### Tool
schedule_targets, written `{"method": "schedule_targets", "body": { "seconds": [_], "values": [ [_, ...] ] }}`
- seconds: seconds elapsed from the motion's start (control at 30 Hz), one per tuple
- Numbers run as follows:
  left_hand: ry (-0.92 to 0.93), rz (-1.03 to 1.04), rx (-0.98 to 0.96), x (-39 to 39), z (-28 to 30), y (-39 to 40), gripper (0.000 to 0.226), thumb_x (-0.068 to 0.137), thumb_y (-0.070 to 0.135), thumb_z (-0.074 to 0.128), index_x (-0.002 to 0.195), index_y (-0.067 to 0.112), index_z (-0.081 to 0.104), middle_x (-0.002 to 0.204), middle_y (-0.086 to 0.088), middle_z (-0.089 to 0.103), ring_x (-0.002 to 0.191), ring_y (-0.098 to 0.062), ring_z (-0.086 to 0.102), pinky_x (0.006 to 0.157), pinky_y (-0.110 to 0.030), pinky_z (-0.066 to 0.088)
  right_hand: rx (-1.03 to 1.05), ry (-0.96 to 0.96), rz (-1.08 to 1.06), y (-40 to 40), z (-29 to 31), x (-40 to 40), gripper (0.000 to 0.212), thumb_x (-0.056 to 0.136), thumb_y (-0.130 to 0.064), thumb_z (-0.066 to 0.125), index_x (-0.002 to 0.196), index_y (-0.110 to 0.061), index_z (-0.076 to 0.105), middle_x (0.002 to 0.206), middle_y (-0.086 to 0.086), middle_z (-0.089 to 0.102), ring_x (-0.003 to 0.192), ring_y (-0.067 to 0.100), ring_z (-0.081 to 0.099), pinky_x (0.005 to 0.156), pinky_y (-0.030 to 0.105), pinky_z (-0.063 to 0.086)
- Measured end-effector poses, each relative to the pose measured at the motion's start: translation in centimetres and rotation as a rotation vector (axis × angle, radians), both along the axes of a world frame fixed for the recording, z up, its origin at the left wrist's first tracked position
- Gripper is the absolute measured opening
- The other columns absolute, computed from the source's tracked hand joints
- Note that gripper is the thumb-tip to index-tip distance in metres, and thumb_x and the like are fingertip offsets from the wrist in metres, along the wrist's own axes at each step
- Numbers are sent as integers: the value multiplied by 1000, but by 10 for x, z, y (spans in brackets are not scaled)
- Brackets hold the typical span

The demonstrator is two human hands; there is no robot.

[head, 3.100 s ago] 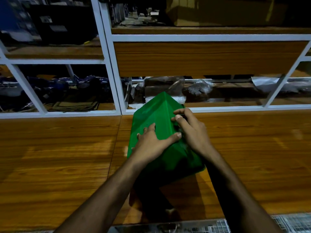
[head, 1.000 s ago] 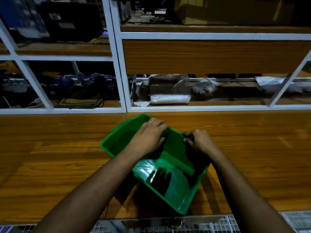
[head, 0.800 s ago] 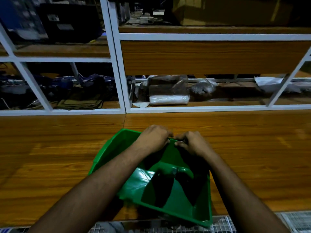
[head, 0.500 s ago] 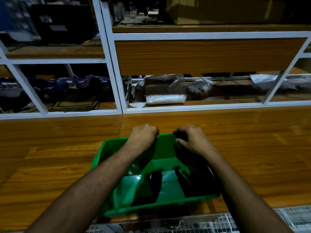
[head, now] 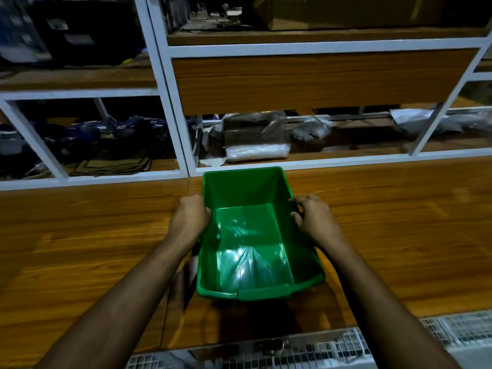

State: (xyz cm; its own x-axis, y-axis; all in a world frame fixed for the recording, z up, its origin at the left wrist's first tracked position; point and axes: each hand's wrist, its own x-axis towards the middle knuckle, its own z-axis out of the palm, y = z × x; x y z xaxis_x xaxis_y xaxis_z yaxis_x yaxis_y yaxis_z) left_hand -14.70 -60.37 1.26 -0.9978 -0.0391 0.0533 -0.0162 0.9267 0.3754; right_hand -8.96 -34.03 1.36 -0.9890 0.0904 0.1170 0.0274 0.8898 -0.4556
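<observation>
Green bin, between left grip, right grip

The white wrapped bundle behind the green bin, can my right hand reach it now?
Probably, once it lets go: the right hand grips the green bin, and the way past it to the white bundle looks open.

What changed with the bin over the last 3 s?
The green bin, bottom-up at first, was flipped open side up and turned so its long axis points away. The left hand and right hand moved from its far rim to grip the side rims. Wooden counter and wrapped package stayed.
</observation>
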Motion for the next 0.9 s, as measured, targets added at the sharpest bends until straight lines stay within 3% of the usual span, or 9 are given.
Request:
{"method": "schedule_targets", "body": {
  "seconds": [0.23, 0.3, 0.37, 0.43, 0.57, 0.63, 0.73, 0.9],
  "values": [
    [-85, 54, 219, 0, -2, -4, 8, 94, 21, 59, 95, 14, 63, 87, -5, 65, 76, -20, 65, 69, -39, 60, -141, -3, -55, -1, -3, -4, 41, 91, -11, 61, 131, -20, 60, 130, 6, 61, 108, 23, 61, 98, 33, 47],
    [-177, 68, 488, 1, 1, -9, 4, 95, 17, 59, 98, 15, 60, 85, -4, 64, 69, -17, 63, 59, -34, 57, -235, -35, -71, 5, -6, -6, 47, 91, -14, 64, 136, -24, 54, 125, 5, 64, 100, 21, 64, 89, 38, 55],
    [-310, 88, 838, 6, 3, -17, 14, 95, 9, 57, 109, 10, 59, 78, -3, 64, 58, -13, 58, 53, -30, 52, -448, -121, -106, 11, -8, -5, 50, 92, -17, 63, 140, -23, 47, 109, 7, 68, 88, 19, 65, 70, 35, 57],
    [-439, 72, 1043, 11, 2, -28, 20, 94, 4, 55, 114, 7, 60, 73, -1, 69, 55, -11, 62, 60, -32, 54, -760, -260, -140, 16, -9, -3, 43, 95, -17, 59, 137, -15, 48, 107, 13, 69, 83, 18, 65, 61, 29, 53],
    [-582, 44, 1294, 18, -12, -43, 34, 93, 5, 57, 126, 9, 59, 105, -10, 73, 87, -19, 70, 87, -41, 56, -1058, -372, -147, 18, -9, 3, 26, 100, -16, 49, 120, -3, 59, 92, 6, 69, 64, 11, 63, 44, 20, 48],
    [-603, 6, 1356, 21, -16, -44, 35, 93, 1, 55, 126, 11, 61, 113, -10, 73, 96, -21, 68, 93, -41, 53, -1120, -373, -158, 19, -10, 3, 22, 100, -13, 48, 117, -3, 58, 86, 5, 67, 56, 9, 63, 41, 20, 48],
    [-609, -59, 1395, 20, -15, -44, 38, 93, -2, 52, 128, 11, 59, 122, -13, 69, 99, -20, 68, 84, -36, 56, -1124, -378, -163, 20, -10, 7, 18, 100, -10, 47, 115, -5, 57, 85, 5, 65, 49, 4, 62, 38, 17, 45],
    [-666, -156, 1437, 13, -7, -33, 42, 88, -3, 56, 129, 10, 61, 118, -15, 69, 82, -17, 70, 72, -31, 59, -1200, -317, -201, 33, -13, 30, 16, 100, -11, 46, 101, -10, 62, 69, -1, 64, 43, 2, 50, 36, 14, 37]
  ]
}}
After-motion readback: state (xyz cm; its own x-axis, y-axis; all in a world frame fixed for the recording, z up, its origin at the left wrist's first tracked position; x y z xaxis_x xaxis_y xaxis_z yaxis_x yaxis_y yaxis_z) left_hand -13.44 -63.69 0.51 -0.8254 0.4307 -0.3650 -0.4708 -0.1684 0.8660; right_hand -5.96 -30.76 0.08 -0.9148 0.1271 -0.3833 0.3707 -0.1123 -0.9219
